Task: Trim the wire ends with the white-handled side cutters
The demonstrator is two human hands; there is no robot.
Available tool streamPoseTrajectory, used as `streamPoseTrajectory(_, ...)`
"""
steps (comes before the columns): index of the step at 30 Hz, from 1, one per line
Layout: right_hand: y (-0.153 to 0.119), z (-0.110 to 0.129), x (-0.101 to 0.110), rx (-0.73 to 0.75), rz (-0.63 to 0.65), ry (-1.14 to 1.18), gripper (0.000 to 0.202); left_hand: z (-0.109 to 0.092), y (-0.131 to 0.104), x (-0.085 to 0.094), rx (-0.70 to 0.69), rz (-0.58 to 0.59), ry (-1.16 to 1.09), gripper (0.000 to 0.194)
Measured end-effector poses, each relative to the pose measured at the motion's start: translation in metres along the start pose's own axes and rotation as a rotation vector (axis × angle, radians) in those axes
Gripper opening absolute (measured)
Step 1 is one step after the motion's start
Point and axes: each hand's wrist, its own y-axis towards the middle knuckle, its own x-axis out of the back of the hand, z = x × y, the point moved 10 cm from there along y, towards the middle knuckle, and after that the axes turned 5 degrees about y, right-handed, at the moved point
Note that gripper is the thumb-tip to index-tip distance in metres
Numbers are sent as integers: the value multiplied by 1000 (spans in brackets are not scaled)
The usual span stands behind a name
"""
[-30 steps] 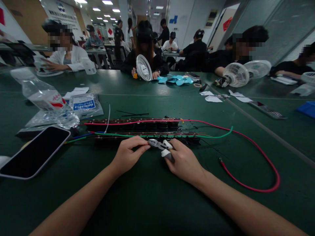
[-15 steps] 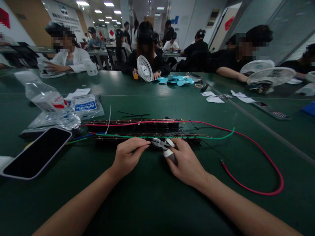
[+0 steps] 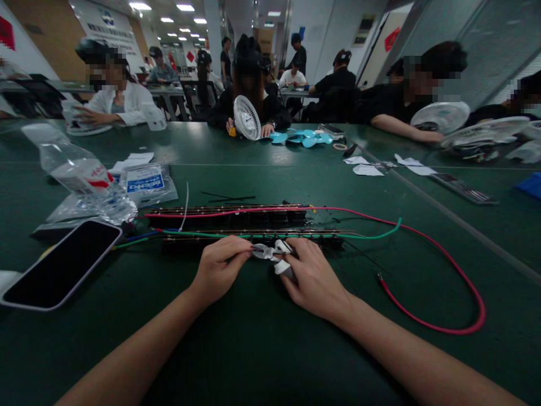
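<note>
Phone (image 3: 63,265): dark screen up, pale edge.
Bottle (image 3: 80,172): clear plastic, red mark on its label, just behind the phone.
Packet (image 3: 145,178): see-through, blue label, beside the bottle.
White fan (image 3: 247,118): across the green table (image 3: 253,349), in front of a person in dark clothes (image 3: 278,108).
Blue blades (image 3: 302,137): lying just right of that fan.
Paper scraps (image 3: 367,170): white, farther right.
Co-worker at left (image 3: 127,101): seated, white top.

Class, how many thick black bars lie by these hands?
2: the far bar, along the red wire; the near bar, along the green wire, partly hidden by left hand and right hand.
</note>
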Motion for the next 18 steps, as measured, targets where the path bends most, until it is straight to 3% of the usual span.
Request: streamPoseTrajectory(18, 0, 1, -1, 16, -9, -19, 16, 5, 1, -3, 44, 26, -39, 16)
